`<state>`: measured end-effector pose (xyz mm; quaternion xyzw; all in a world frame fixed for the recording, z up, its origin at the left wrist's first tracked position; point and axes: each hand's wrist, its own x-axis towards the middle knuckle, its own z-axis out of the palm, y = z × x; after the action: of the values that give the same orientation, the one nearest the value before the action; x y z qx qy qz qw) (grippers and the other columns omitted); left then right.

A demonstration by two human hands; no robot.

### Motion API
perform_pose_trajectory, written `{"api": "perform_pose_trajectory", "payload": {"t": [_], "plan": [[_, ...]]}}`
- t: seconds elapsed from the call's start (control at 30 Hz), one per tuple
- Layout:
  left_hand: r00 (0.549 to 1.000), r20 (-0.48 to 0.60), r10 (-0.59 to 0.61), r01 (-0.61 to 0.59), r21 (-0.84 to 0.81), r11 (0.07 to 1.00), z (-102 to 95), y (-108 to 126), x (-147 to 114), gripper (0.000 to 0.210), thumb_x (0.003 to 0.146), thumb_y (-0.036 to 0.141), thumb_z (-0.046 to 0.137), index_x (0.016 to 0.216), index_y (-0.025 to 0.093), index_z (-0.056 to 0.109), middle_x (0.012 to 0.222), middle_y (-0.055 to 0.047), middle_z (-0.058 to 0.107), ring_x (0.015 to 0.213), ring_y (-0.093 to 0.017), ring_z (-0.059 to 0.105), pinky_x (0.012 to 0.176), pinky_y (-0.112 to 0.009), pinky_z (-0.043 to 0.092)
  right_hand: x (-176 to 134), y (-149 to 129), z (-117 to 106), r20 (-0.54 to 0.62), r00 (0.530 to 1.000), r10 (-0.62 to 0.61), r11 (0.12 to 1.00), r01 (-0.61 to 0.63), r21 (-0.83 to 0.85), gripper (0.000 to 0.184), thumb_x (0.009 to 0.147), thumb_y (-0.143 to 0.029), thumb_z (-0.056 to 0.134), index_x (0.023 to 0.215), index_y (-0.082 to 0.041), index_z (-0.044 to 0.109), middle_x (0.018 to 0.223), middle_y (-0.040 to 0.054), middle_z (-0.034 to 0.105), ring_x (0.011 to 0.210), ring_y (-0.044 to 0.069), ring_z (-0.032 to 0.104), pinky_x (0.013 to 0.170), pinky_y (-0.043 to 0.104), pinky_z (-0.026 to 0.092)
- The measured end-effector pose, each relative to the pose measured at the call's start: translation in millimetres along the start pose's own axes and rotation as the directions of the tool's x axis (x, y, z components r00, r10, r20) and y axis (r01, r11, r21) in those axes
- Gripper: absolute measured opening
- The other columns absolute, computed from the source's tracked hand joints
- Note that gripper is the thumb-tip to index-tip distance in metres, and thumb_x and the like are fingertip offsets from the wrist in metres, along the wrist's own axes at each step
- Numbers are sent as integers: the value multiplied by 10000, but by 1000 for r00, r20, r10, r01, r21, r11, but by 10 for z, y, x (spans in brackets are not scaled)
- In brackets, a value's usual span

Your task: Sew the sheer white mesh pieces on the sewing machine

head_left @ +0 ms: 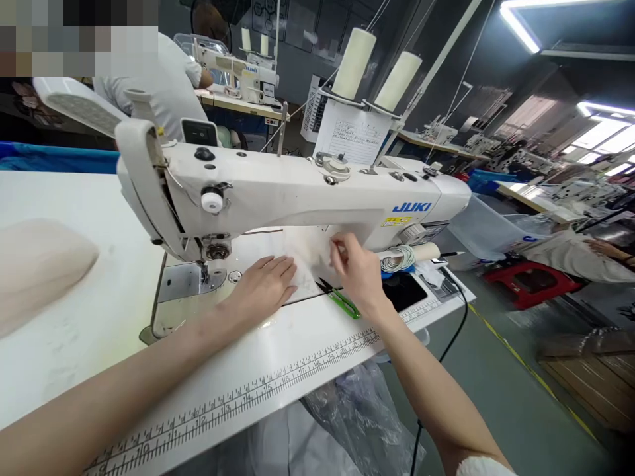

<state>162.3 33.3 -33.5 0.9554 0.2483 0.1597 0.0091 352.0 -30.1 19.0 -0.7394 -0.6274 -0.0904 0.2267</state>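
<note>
Under the arm of a white JUKI sewing machine (297, 188), my left hand (268, 285) lies flat on the machine bed, fingers stretched out, right of the needle and presser foot (204, 271). My right hand (360, 272) is raised a little near the machine's upright part, its fingers curled into a pinch. Whatever may be between those fingertips is hidden or too small to name. Green-handled scissors (343, 304) lie on the table just below my right hand, blades pointing toward the left hand.
A ruler strip (270, 389) runs along the table's front edge. Right of my hand lie a dark phone (404, 292) and a coil of cord (397, 259). Thread cones (354, 63) stand behind the machine. A co-worker in white (149, 82) is at the back left.
</note>
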Motion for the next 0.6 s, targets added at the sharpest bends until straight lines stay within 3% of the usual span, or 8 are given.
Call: {"api": "perform_pose_trajectory", "payload": {"t": [0.07, 0.13, 0.2, 0.3, 0.4, 0.5, 0.6], "plan": [[1000, 9, -4, 4, -13, 1000, -21, 15, -6, 342, 978, 272, 451, 1250, 109, 580, 1355, -147, 581, 1259, -267, 539, 1091, -425, 382, -52, -6, -49, -128, 992, -21, 967, 53, 250, 142, 939, -237, 451, 995, -191, 573, 793, 29, 696, 680, 151, 676, 638, 233, 465], [1000, 12, -5, 5, -32, 999, -52, 29, 4, 333, 972, 255, 458, 1242, 106, 585, 1325, -145, 603, 1216, -268, 566, 1069, -426, 401, -123, -57, -118, -155, 986, -66, 864, 134, 486, 71, 895, -215, 510, 911, -200, 578, 796, 9, 681, 676, 127, 659, 655, 221, 486], [1000, 9, -4, 4, -57, 998, -90, 30, -5, 314, 965, 228, 454, 1210, 101, 603, 1313, -149, 609, 1197, -273, 574, 1056, -428, 409, -212, -144, -190, 10, 982, -190, 784, 145, 604, 68, 858, -171, 552, 887, -206, 602, 828, -1, 681, 704, 117, 641, 677, 215, 491], [1000, 1, -1, 1, -92, 996, -174, 4, -123, 302, 957, 195, 424, 1174, 121, 622, 1330, -132, 598, 1212, -274, 559, 1045, -427, 412, -364, -292, -251, 321, 878, -355, 764, 73, 641, 110, 824, -133, 603, 895, -202, 653, 863, -3, 683, 707, 110, 597, 685, 220, 466], [996, 6, -88, 87, -280, 956, -325, -5, -393, 325, 980, 247, 354, 1122, 173, 637, 1207, -85, 671, 1078, -246, 624, 929, -398, 469, -492, -437, -225, 492, 784, -378, 741, -62, 668, 71, 848, -235, 651, 799, -188, 669, 747, -19, 640, 649, 98, 543, 615, 213, 406], [974, 48, -222, 216, -493, 843, -542, 73, -744, 366, 993, 398, 326, 1143, 213, 604, 929, -37, 703, 770, -176, 647, 689, -301, 483, -552, -611, -158, 612, 683, -399, 611, -300, 733, 210, 846, -347, 671, 733, -177, 623, 622, -48, 553, 565, 79, 485, 533, 200, 351], [912, 268, -312, 403, -733, 548, -742, 210, -1059, 450, 876, 511, 551, 1240, 251, 507, 618, 57, 538, 534, -130, 512, 507, -234, 385, -545, -835, -105, 660, 629, -411, 475, -470, 744, 311, 781, -394, 728, 655, -175, 547, 555, -73, 476, 501, 61, 408, 470, 195, 288]]}}
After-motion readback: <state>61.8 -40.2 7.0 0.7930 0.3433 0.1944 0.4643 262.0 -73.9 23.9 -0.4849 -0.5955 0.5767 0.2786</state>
